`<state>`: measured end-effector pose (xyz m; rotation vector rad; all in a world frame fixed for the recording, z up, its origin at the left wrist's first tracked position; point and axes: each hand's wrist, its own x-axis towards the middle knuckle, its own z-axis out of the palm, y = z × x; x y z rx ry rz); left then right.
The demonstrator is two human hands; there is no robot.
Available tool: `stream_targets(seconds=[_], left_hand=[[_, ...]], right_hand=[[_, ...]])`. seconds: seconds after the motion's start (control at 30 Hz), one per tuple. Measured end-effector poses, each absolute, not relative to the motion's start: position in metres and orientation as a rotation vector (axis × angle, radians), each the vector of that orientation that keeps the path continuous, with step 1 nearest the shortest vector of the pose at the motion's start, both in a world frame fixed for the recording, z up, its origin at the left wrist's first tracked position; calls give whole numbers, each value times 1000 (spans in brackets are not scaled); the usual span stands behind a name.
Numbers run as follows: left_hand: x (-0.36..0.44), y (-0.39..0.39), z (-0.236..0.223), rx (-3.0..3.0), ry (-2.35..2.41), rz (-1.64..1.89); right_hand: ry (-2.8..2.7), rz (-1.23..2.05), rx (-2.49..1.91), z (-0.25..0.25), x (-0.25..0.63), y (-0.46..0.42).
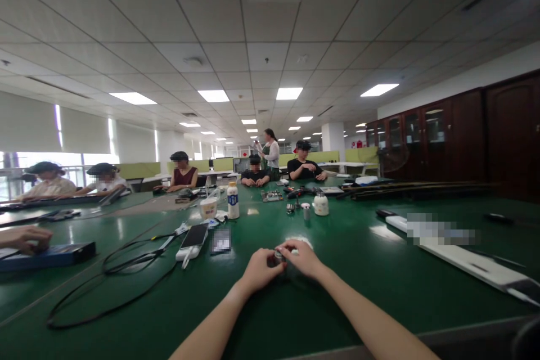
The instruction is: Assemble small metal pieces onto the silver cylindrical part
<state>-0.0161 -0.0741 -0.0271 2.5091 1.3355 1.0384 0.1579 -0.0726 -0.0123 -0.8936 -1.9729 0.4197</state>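
My left hand (260, 269) and my right hand (301, 259) meet low over the green table (337, 298). Between their fingertips is a small round silver metal piece (278, 256), partly covered by the fingers; its exact kind is unclear. The fingers of both hands are curled and closed around it. Something white (304, 241) shows just behind my right hand. Further off stand a small metal cylinder (306, 212), a dark-and-silver small part (289, 208) and a round white jar (321, 205).
Left of my hands lie a phone (195, 235) on a white power bank (188, 252), a card (221, 241) and looped black cables (105, 270). A bottle (233, 202) and a cup (208, 208) stand behind. A long white device (459, 259) lies right. A co-worker's hand (29, 238) is far left.
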Motion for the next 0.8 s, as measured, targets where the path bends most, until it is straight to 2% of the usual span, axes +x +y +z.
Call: stream_targets(seconds=[0.6, 0.8], left_hand=[[-16, -79, -20, 2548, 1297, 1011], [-17, -77, -21, 2552, 1278, 995]], right_hand=[[-2001, 273, -936, -10, 158, -70], [-1829, 228, -938, -12, 161, -58]])
